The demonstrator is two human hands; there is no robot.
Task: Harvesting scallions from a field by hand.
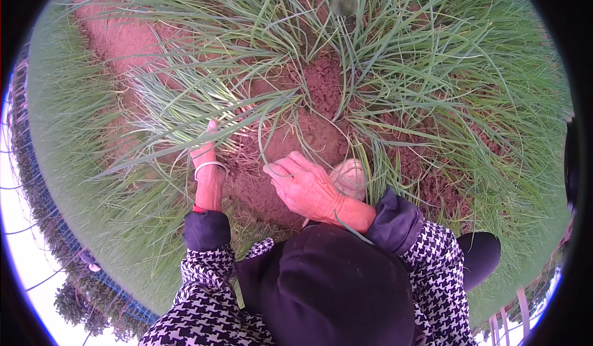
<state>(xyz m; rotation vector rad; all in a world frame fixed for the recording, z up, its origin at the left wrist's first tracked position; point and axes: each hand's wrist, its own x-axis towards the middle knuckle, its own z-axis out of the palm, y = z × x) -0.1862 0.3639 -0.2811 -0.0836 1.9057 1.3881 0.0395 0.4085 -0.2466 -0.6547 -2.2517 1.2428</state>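
My left hand point(204, 150), with a white bangle point(211, 164) at the wrist, is at the root end of a pile of pulled green onions point(185, 98). Its thumb points up and long leaves cover the fingers, so its grip is hidden. The pile lies on its side, pale stems and stringy roots point(241, 156) toward the middle. Over bare soil, my right hand point(303, 186) is curled, knuckles up. One thin green leaf loops across its fingers; whether anything is inside the hand cannot be seen. Standing green onions point(370, 68) grow just beyond both hands.
A light-coloured shoe point(350, 179) stands beside my right wrist, against leaning leaves. Loosened reddish soil point(324, 84) shows between the plants. A bare soil strip point(120, 36) runs at upper left. Dense green leaves point(69, 128) spread on the left, with blue fencing point(109, 283) beyond.
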